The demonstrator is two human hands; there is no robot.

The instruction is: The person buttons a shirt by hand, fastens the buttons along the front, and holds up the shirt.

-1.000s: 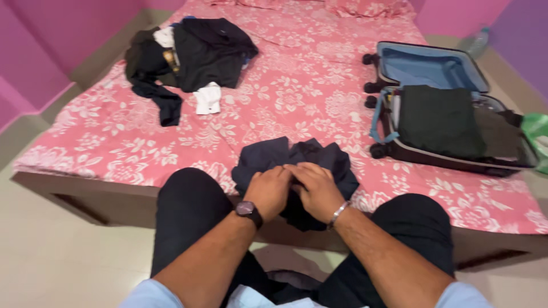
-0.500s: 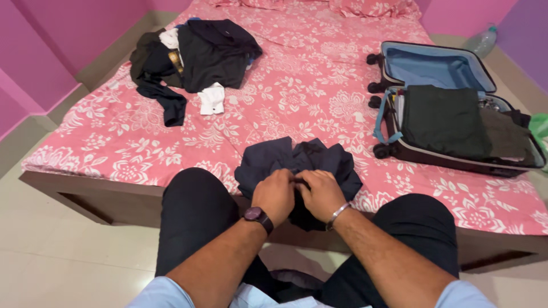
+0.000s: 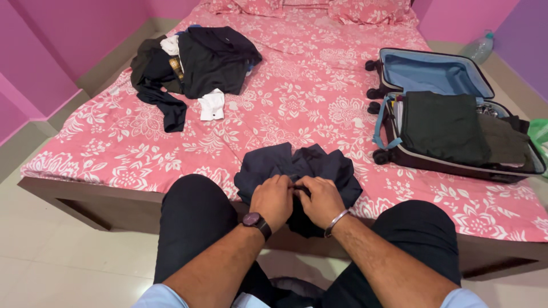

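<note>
Navy cloth, a crumpled garment (image 3: 297, 171), lies bunched at the near edge of the bed (image 3: 297, 97), between my knees and partly hanging over the bed's wooden side. Both of my hands rest on top of it, close together, knuckles up.

My left hand (image 3: 273, 199) has its fingers curled down and drawn together, the tips pinching a fold of the garment near its middle. A dark watch (image 3: 255, 220) sits on that wrist. My right hand (image 3: 321, 199) meets the left at the fingertips; its fingers are likewise bent and closed on the same fold, thumb tucked underneath where I cannot see it. A metal bracelet (image 3: 335, 220) circles that wrist. The two sets of fingertips touch or nearly touch; I cannot tell which.

The bed carries a pink sheet with white flowers. At its far left lies a pile of dark clothes (image 3: 194, 65) with a white piece at its near edge, well apart from my hands. At the right, an open suitcase (image 3: 439, 74) with a blue lining lies on the bed, folded dark clothing packed in its near half. A plastic bottle (image 3: 478, 47) stands on the floor beyond the suitcase.
</note>
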